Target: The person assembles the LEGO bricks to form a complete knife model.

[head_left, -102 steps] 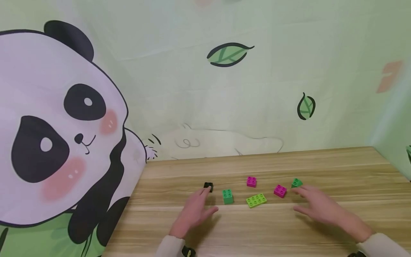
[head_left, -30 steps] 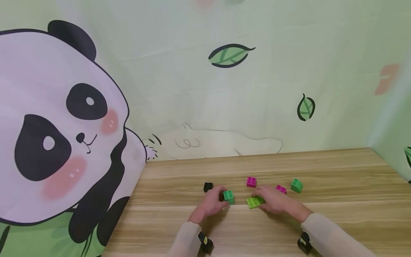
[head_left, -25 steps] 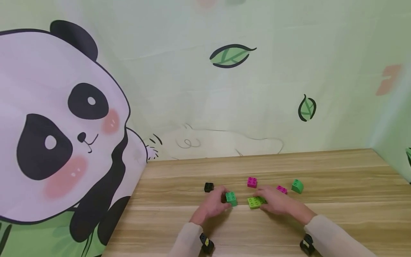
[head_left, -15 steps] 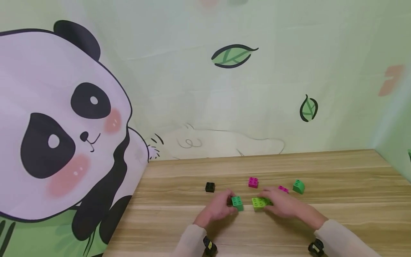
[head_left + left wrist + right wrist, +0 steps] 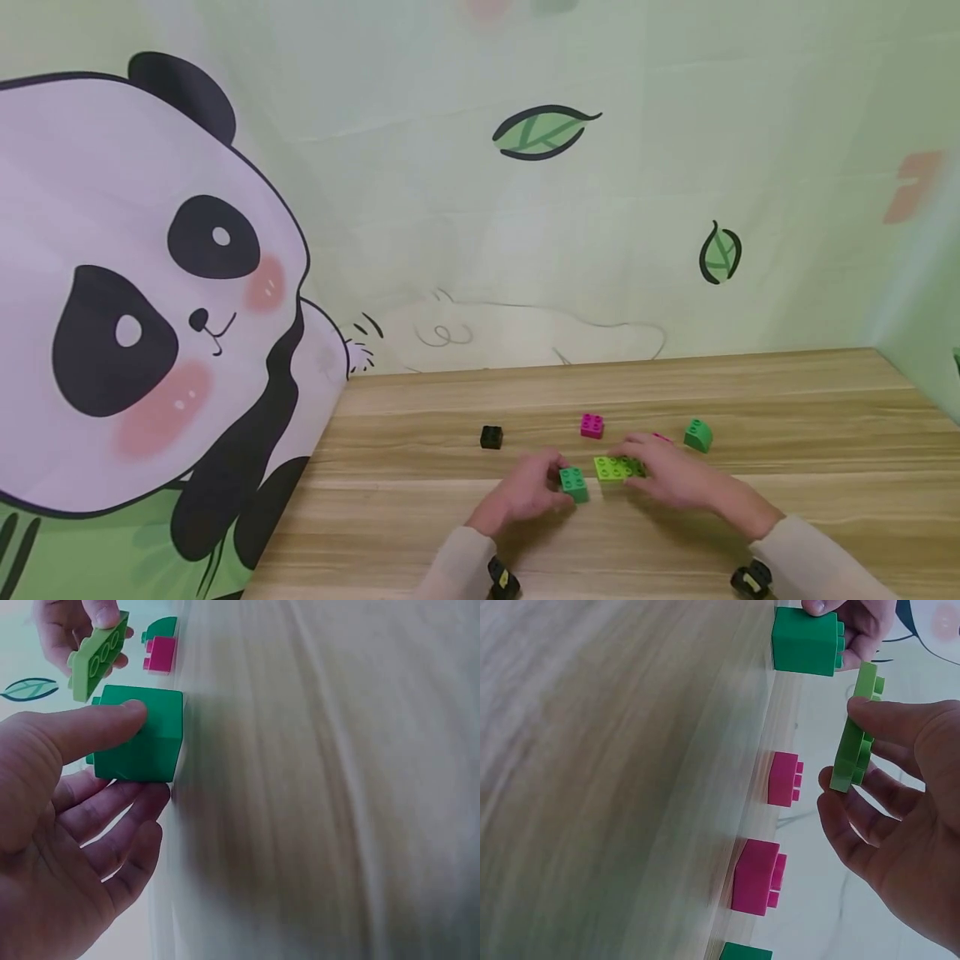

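I watched from my end as the person's left hand (image 5: 528, 487) pinched a green brick (image 5: 573, 485), thumb pressed against one side and fingertips at the opposite one, the remaining fingers loosely bent. The brick sat studs up; whether its underside met the wooden table (image 5: 390, 492) I could not tell.

At between two and three o'clock from it, near but not touching, I had a lime brick (image 5: 611, 469) in the right hand (image 5: 678, 477). The right wrist camera showed me that thumb on one long side and fingertips closing from the other, with the lime brick tilted and lifted clear of the wood.

Taking the green brick as my clock centre, a black brick (image 5: 491, 437) stood at ten o'clock, and a magenta brick (image 5: 592, 426) between twelve and one. A second magenta brick (image 5: 756, 877) lay at twelve o'clock from the right hand, mostly hidden behind it in my head view. A curved green brick (image 5: 697, 435) rested at one o'clock from that same hand.

On the backdrop, I saw a painted panda (image 5: 180, 292) between nine and ten o'clock from the view's centre, and a leaf (image 5: 546, 133) toward one.
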Motion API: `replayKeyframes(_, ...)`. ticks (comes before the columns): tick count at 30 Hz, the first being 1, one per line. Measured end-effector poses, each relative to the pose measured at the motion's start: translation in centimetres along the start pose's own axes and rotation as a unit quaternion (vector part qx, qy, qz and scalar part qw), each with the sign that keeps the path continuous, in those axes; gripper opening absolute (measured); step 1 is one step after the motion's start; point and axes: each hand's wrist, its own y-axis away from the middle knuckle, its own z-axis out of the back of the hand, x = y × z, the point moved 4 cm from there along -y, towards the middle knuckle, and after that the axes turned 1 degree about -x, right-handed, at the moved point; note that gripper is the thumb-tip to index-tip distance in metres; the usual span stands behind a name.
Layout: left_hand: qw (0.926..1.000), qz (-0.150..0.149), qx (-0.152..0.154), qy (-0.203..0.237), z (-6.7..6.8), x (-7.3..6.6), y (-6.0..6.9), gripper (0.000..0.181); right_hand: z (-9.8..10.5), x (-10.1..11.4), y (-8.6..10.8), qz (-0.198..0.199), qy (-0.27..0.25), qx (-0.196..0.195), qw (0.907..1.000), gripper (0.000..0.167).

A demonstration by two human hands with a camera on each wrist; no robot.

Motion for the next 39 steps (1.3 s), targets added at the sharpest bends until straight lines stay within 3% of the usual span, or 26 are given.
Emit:
replayKeyframes(9,0.9996,0.02,0.006,0.02,-0.7,-0.6,-0.1,0.038,-0.1,0.2,0.0,0.013,-0.017,-0.008,0.9997,0.038)
replayKeyframes(24,0.9987,0.036,0.0,0.036,-0.5,-0.5,0.1,0.044,-0.6,1.1,-0.9,0.013,-0.055,0.004,0.9984,0.035)
replayKeyframes(32,0.9975,0.049,-0.006,0.051,-0.6,-0.3,-0.1,0.038,-1.1,1.3,-1.6,0.011,-0.075,0.013,0.9971,0.035)
replayKeyframes(39,0.9978,0.044,-0.005,0.048,-0.7,-0.2,-0.2,0.035,-1.6,1.5,-2.0,0.019,-0.084,0.018,0.9961,0.033)
